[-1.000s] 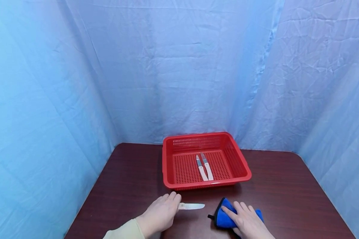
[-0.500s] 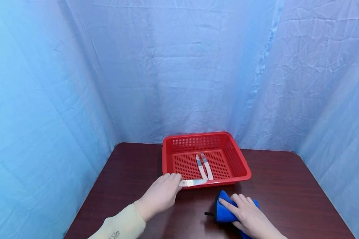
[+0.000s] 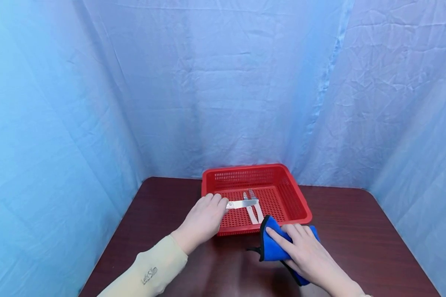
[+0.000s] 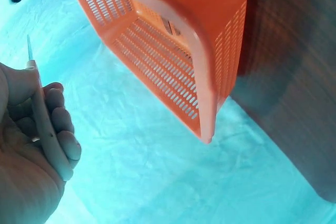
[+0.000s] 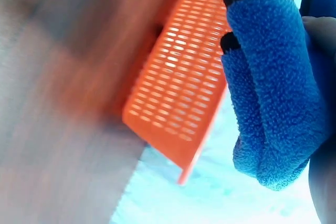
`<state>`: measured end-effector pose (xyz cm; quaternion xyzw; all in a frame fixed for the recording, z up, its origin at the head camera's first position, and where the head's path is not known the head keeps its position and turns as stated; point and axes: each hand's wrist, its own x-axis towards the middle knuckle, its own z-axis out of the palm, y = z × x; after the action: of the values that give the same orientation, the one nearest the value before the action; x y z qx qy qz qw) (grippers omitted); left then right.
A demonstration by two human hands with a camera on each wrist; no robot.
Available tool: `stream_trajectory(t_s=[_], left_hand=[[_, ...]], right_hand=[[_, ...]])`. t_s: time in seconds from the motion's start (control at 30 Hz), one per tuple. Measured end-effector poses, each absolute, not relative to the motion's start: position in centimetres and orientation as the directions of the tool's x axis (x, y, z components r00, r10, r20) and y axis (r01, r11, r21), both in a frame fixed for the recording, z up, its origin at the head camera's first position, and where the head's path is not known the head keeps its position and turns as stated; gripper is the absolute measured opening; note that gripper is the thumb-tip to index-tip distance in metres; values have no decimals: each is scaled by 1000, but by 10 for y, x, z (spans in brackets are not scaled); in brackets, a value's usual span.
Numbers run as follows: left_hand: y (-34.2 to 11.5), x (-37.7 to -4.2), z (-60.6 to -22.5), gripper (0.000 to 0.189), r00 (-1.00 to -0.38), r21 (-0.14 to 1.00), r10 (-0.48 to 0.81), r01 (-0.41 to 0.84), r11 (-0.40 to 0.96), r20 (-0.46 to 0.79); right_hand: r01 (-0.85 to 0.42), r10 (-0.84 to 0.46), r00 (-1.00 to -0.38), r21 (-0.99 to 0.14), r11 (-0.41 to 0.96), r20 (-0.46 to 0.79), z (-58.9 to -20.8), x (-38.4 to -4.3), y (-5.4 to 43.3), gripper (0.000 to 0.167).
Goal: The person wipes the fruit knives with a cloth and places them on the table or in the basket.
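In the head view my left hand (image 3: 204, 214) grips the pale handle of a knife (image 3: 244, 203), held over the left part of the red basket (image 3: 304, 214) with its blade pointing right. The left wrist view shows the fingers curled round that knife handle (image 4: 48, 135). My right hand (image 3: 306, 251) holds a folded blue cloth (image 3: 275, 247) with black edging, just in front of the basket's near rim. Fluffy folds of the cloth (image 5: 278, 87) fill much of the right wrist view. Two more white-handled knives (image 3: 259, 212) lie side by side on the basket floor, partly behind the held blade.
The perforated basket stands on a dark brown table (image 3: 163, 206) towards its back edge. Light blue curtains (image 3: 223, 82) hang behind the table and along both sides.
My left hand has carried the knife from low over the table, forward and up over the basket. My right hand has lifted the blue cloth forward, nearer the basket's front rim.
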<state>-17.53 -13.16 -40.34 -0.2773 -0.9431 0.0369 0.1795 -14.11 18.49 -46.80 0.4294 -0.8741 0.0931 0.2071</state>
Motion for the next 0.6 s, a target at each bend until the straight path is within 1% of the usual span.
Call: stream_trajectory(t_s=[0.1,0.13,0.2,0.27,0.3,0.4,0.6], left_hand=[[-129,-179,-399,25,-777,-199,547,510,837,311],[-127,-180,-398,28,-777,-204,550,510,835,307],[-125,-181,-396,34,-776,-220,560,515,828,290],[-123,-182,-395,46,-775,-234,572,523,820,269],[-122,-183,-395,51,-774,-241,578,528,815,259],[-119,-184,-398,61,-759,-269,601,542,796,249],[-114,-185,-405,57,-696,-352,647,548,759,312]], right_hand=[[-792,-707,-526,30,610,473,-459,-145,181,70],[-790,-706,-526,34,612,474,-456,-146,179,72],[-786,-709,-525,52,617,471,-451,-148,174,89],[-782,-711,-520,70,619,473,-448,-150,169,109],[-782,-711,-514,79,618,480,-446,-150,167,114],[-782,-711,-491,106,615,503,-442,-153,160,113],[-772,-713,-459,159,616,530,-436,-157,148,105]])
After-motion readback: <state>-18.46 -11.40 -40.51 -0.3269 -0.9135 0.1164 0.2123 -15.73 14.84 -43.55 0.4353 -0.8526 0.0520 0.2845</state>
